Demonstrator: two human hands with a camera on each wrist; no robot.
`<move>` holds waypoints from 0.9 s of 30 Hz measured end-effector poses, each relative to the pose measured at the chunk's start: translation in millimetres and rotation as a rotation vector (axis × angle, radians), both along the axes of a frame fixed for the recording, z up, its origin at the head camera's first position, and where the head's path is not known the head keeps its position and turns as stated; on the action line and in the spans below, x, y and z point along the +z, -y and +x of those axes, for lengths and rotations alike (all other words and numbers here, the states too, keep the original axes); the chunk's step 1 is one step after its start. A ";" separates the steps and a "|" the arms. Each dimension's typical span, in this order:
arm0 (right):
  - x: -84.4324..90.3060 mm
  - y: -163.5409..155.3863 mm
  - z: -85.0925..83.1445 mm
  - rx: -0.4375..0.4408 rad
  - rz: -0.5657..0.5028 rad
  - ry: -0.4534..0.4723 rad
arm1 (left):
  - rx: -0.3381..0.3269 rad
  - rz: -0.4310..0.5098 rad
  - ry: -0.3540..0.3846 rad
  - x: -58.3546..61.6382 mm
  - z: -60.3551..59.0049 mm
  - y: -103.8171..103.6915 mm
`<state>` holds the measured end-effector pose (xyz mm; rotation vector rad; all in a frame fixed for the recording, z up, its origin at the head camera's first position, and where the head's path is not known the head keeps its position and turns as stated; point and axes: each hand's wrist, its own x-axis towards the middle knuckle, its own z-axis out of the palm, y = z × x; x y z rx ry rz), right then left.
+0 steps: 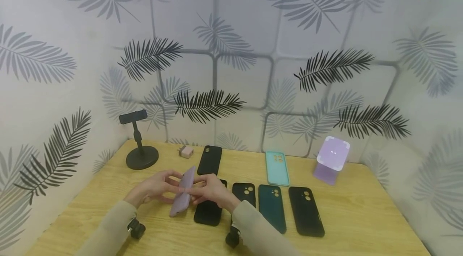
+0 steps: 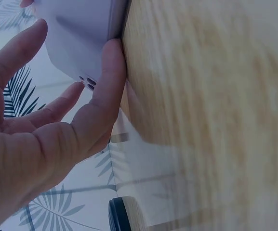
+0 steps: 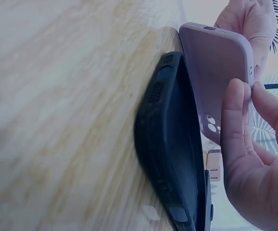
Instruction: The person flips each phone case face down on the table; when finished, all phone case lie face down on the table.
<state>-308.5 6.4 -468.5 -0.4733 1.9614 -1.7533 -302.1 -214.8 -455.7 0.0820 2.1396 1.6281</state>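
Both hands hold a lilac phone case [image 1: 182, 199] tilted on its edge over the left part of the table. My left hand [image 1: 157, 185] grips its left side; in the left wrist view, finger and thumb lie along the smooth back of the case [image 2: 78, 29], near the camera holes. My right hand [image 1: 216, 192] pinches the opposite edge between thumb and fingers. The right wrist view shows the hollow inside of the case [image 3: 216, 67], with no phone in it. Close beside it on the table lies a black phone case [image 3: 170, 130], partly under my right hand in the head view.
Rightward lie another black case [image 1: 244, 189], a dark teal case [image 1: 272, 209] and a black case [image 1: 306, 211]. Behind are a black case [image 1: 209, 160], a turquoise case [image 1: 277, 169], a pink charger plug [image 1: 186, 151], a black phone stand [image 1: 142, 158] and a lilac stand [image 1: 332, 153].
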 end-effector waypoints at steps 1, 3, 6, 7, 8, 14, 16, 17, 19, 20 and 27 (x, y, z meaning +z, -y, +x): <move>-0.4 -0.1 0.3 -0.015 0.001 0.000 | 0.003 -0.004 0.001 0.0 0.1 0.3; -1.4 -0.4 0.7 -0.047 -0.008 0.008 | 0.013 -0.019 -0.002 -0.3 -0.3 0.7; -2.3 -1.3 2.2 -0.097 -0.001 0.008 | 0.019 -0.047 -0.010 -0.5 -2.8 1.1; -3.0 -1.6 2.6 -0.105 0.005 0.003 | 0.019 -0.055 -0.013 -0.8 -3.8 1.4; -3.5 -1.8 2.9 -0.113 0.009 0.003 | 0.020 -0.063 -0.017 -1.0 -4.5 1.7; -5.5 -1.3 4.0 -0.110 0.056 -0.019 | 0.022 -0.068 -0.029 -3.6 -5.0 7.5; -5.1 -1.0 4.5 -0.102 0.067 -0.019 | 0.021 -0.066 -0.034 -3.8 -4.3 10.0; -4.7 -0.8 5.0 -0.099 0.071 -0.018 | 0.021 -0.066 -0.038 -3.8 -4.0 11.1; -4.0 -0.6 5.8 -0.089 0.079 -0.013 | 0.010 -0.067 -0.047 -3.5 -3.4 13.5; -3.9 -0.4 6.1 -0.081 0.081 -0.011 | 0.004 -0.070 -0.053 -3.2 -2.8 14.7; -2.9 0.5 6.6 -0.026 0.135 -0.016 | -0.016 -0.081 -0.065 -4.3 -1.2 23.0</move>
